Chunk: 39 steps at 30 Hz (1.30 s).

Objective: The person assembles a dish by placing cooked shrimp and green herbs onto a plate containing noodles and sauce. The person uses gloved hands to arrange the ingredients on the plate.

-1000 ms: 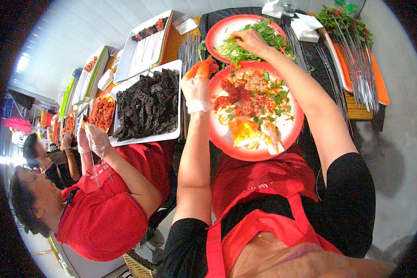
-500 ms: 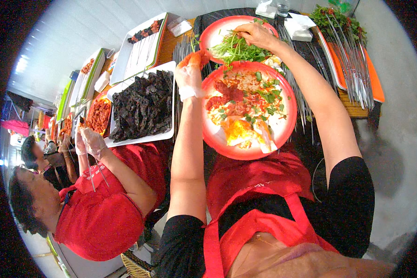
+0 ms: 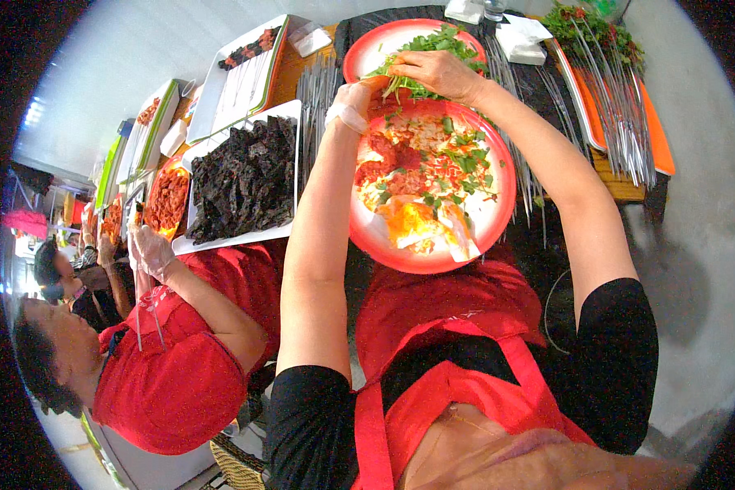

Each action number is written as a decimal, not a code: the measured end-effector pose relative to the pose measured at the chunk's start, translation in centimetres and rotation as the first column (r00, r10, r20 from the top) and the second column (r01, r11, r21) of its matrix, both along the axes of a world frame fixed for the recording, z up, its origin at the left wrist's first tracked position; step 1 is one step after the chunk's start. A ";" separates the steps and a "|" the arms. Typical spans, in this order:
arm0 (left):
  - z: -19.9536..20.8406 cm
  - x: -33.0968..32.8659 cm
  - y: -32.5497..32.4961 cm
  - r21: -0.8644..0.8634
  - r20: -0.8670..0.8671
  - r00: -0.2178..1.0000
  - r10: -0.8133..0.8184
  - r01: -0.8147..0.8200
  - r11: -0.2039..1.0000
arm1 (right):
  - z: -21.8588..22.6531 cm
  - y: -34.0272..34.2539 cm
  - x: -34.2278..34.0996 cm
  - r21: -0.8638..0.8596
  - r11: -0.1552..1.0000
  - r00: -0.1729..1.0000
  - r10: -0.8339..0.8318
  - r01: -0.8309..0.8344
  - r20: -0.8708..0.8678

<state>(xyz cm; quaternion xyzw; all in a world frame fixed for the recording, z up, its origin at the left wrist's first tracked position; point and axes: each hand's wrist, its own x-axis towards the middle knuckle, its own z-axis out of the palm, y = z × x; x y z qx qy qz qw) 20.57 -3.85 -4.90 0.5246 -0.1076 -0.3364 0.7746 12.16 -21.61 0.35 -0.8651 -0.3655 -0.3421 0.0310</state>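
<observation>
My right hand (image 3: 443, 75), bare, pinches a bunch of green leafy herbs (image 3: 398, 82) over the far edge of the near bowl. My left hand (image 3: 363, 95), in a clear plastic glove stained red at the fingers, meets it there, with its fingertips closed at the stems and partly hidden. More loose herbs (image 3: 447, 42) lie in the far red-rimmed dish (image 3: 358, 42). Below my hands, the near red-rimmed bowl (image 3: 507, 192) holds red paste (image 3: 389, 155), scattered leaves and a crumpled, orange-stained plastic glove or sheet (image 3: 420, 224).
To the left stands a white tray (image 3: 296, 163) of dark strips (image 3: 243, 180). Metal skewers (image 3: 621, 106) lie on an orange tray (image 3: 658, 135) at right, beside more greens. A co-worker in a red apron (image 3: 171, 384) sits close on my left. Tissues (image 3: 521, 45) lie at the back.
My right hand has lifted herbs from the far dish and come nearer and left. My left hand has moved right to meet it. The view has shifted slightly.
</observation>
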 end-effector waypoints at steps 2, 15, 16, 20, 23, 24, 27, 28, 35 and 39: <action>0.4 -0.5 0.1 0.135 0.210 0.974 -0.087 0.060 0.989 | -0.3 -0.2 0.1 -0.042 0.999 0.998 0.000 0.003 0.063; 2.9 -2.8 0.1 0.436 0.851 0.433 -0.298 -0.264 0.861 | -0.8 0.2 0.1 -0.105 0.989 0.987 -0.085 0.099 0.135; 2.3 -2.1 0.5 0.455 0.880 0.304 -0.366 -0.316 0.832 | -0.6 0.5 -0.1 -0.102 0.988 0.987 -0.099 0.112 0.124; 0.2 0.7 1.9 0.527 0.817 0.477 -0.323 -0.393 0.753 | -1.6 -0.1 1.1 -0.013 0.971 0.970 -0.236 0.237 0.057; 6.8 -4.2 3.0 0.381 0.547 0.837 0.027 -0.277 0.882 | -2.2 -2.3 1.0 0.005 0.918 0.917 -0.396 0.396 -0.042; 5.5 -2.1 4.5 0.427 0.818 0.556 -0.149 -0.414 0.804 | -2.5 -2.6 1.2 0.025 0.909 0.908 -0.415 0.417 -0.059; 9.4 -4.7 6.2 0.220 0.633 0.762 0.132 -0.342 0.914 | -3.9 -4.6 1.9 -0.019 0.858 0.837 -0.506 0.514 -0.207; 10.5 -5.3 6.8 0.208 0.573 0.793 0.208 -0.386 0.899 | -4.6 -5.5 2.2 -0.054 0.838 0.807 -0.538 0.543 -0.245; 12.6 -7.2 7.6 0.158 0.542 0.835 0.092 -0.208 0.965 | -0.1 -5.9 1.5 0.171 0.918 0.858 -0.250 0.357 -0.449; 13.2 -8.8 6.4 0.390 0.754 0.604 -0.260 -0.092 0.916 | 3.7 -8.7 -0.1 0.164 0.925 0.938 -0.346 0.343 -0.012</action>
